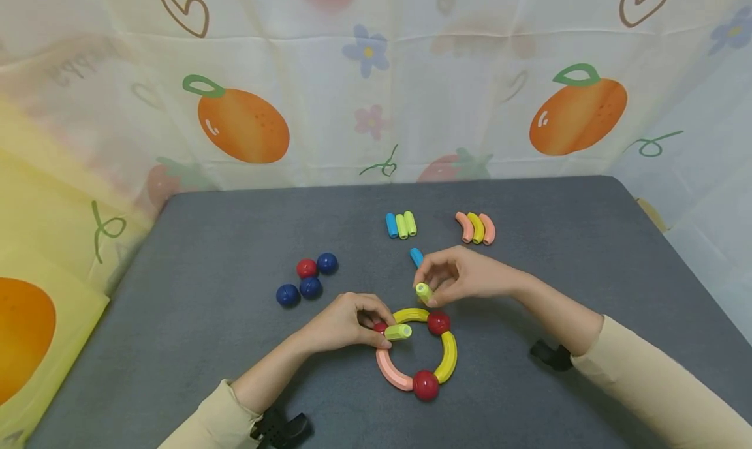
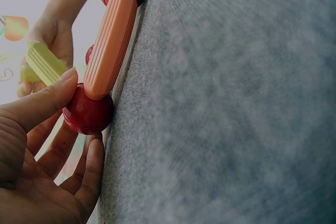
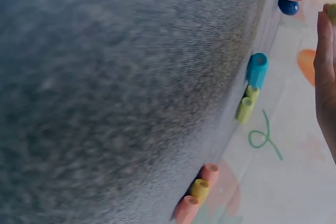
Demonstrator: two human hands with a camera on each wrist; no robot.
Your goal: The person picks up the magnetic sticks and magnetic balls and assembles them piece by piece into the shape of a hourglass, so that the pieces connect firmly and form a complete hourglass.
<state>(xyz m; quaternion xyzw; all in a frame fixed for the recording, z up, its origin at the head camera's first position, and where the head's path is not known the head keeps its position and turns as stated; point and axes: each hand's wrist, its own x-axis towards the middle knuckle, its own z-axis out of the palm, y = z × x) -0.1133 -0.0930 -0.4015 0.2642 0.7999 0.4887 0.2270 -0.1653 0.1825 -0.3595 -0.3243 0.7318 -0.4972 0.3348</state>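
Note:
A ring of curved rods and red balls lies on the table: a pink rod [image 1: 392, 372], two yellow rods [image 1: 449, 357], and red balls [image 1: 425, 385]. At the ring's left side, my left hand [image 1: 349, 322] pinches a short light green rod [image 1: 398, 332] between thumb and fingers, right by a red ball [image 2: 88, 111]. That rod points inward over the ring. Above the ring's far edge, my right hand [image 1: 464, 276] pinches a second light green rod [image 1: 423, 292], one end facing the camera. The right wrist view catches only part of the right hand.
A blue rod [image 1: 416, 257] lies just beyond my right hand. Farther back are a row of blue and green straight rods [image 1: 402, 225] and three curved rods [image 1: 476, 228]. Blue balls [image 1: 311, 288] and a red ball [image 1: 306, 268] sit to the left. A printed curtain [image 1: 329, 123] hangs behind the table.

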